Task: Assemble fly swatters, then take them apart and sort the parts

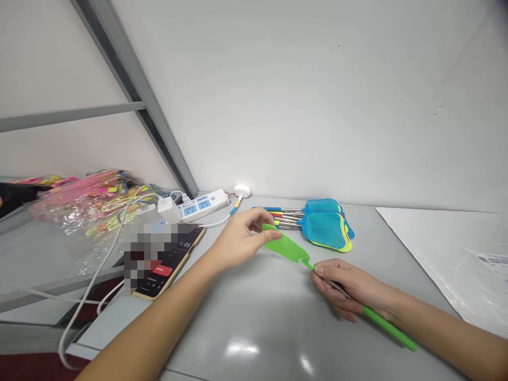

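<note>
A glossy grey tabletop point(254, 323) stands against a plain pale wall point(297, 106), with a slanting grey metal post point(130, 76) at the left. One green plastic fly swatter point(286, 247) is held above the middle of the tabletop, its head toward the far left and its handle toward the near right. The left hand point(240, 238) pinches the head's end between thumb and fingers; the right hand point(341, 286) is closed around the shaft. Beyond them lies one pile of fly swatters point(323, 230) with blue and yellow-green mesh heads to the right, overlapping too much to count. On the left are one dark-screened phone in a tan case point(177, 264), one white power strip with blue sockets point(206, 205) and one small white oval device point(242, 190) near the wall. Farther left are colourful items in clear plastic point(95, 196), uncountable; one large white plastic sheet point(436, 254) lies at the right.
</note>
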